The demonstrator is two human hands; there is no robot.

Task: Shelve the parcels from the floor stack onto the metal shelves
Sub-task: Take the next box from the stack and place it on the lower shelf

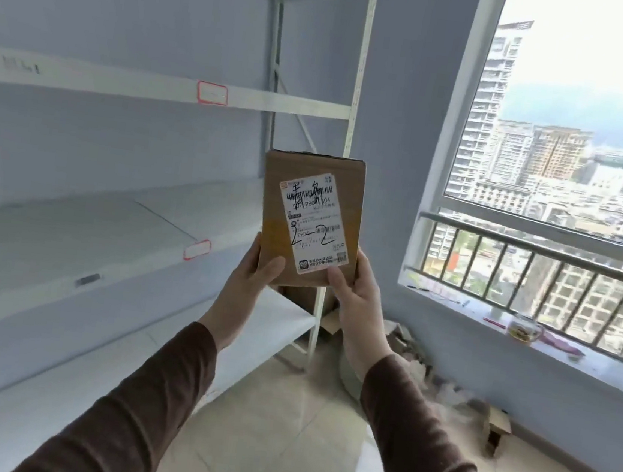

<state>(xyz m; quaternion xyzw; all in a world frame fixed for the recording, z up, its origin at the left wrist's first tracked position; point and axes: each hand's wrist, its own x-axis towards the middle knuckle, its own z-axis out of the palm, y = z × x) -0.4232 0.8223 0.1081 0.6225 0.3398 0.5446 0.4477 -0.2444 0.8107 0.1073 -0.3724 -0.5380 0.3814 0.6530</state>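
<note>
A brown cardboard parcel (279, 200) with a white shipping label and handwritten marks is held upright in front of me, label facing me. My left hand (246, 286) grips its lower left corner, thumb on the front face. My right hand (357, 300) grips its lower right corner, thumb on the label's bottom edge. White metal shelves (124, 83) stand to the left, their boards bare, with red-bordered tags on the front rails. The parcel hangs level with the middle shelf board (67, 229), off its right end.
The shelf's white upright post (360, 65) rises just behind the parcel. More cardboard and crumpled packing lie on the floor in the corner (406, 349). A small open box (496, 427) sits by the wall. A window sill (488, 316) at right holds a glass cup (524, 328).
</note>
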